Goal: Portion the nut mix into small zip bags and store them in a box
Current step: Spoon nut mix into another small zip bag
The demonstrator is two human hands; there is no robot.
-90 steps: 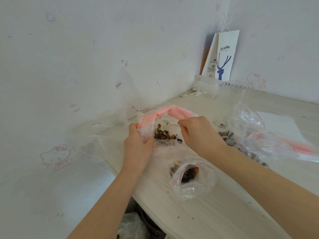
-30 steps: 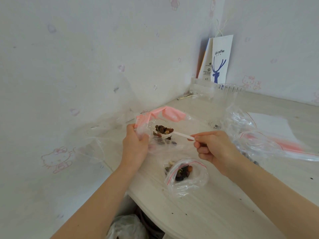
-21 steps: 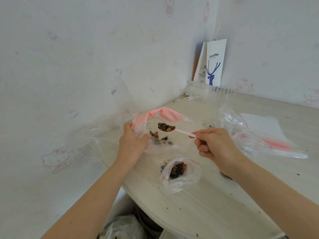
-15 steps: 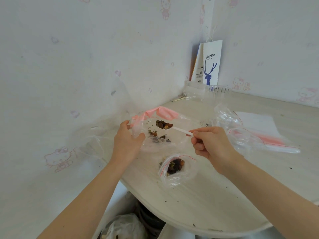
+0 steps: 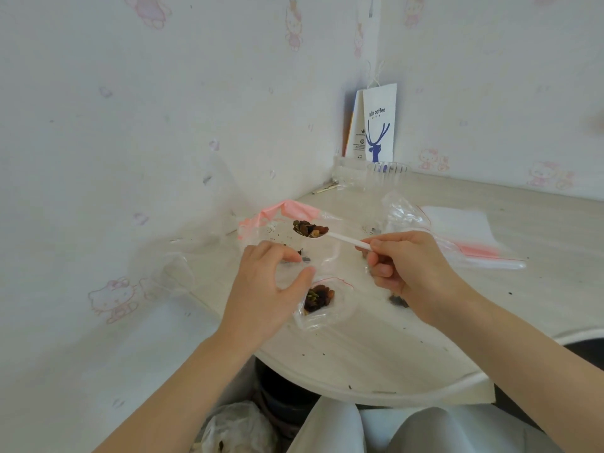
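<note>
Fingers [image 5: 384, 269] of the right hand [image 5: 408, 273] pinch the spoon [image 5: 346, 238], heaped with mix [image 5: 310, 229], over the big bag [image 5: 277, 214]. Left hand [image 5: 264, 289], fingers spread and empty, hovers just beside the small bag [image 5: 323, 305], part-filled and seemingly open; sealing and boxing likely remain.

Right hand [image 5: 411, 273] pinches the handle end of a white plastic spoon [image 5: 343, 238] between thumb and fingers. The spoon bowl is heaped with nut mix [image 5: 310, 229] and held above the large clear bag [image 5: 295, 209] with a pink zip strip, far left on the table [image 5: 376, 348]. Left hand [image 5: 268, 289] is relaxed, fingers loosely curved and holding nothing, thumb tip just beside the small zip bag [image 5: 340, 308]; contact cannot be told. That bag lies near, between the hands, partly filled with mix. Loose pieces [image 5: 398, 300] sit by the right wrist. More clear bags [image 5: 474, 246] lie right. A paper bag [image 5: 380, 125] with a blue deer stands in the far corner.
</note>
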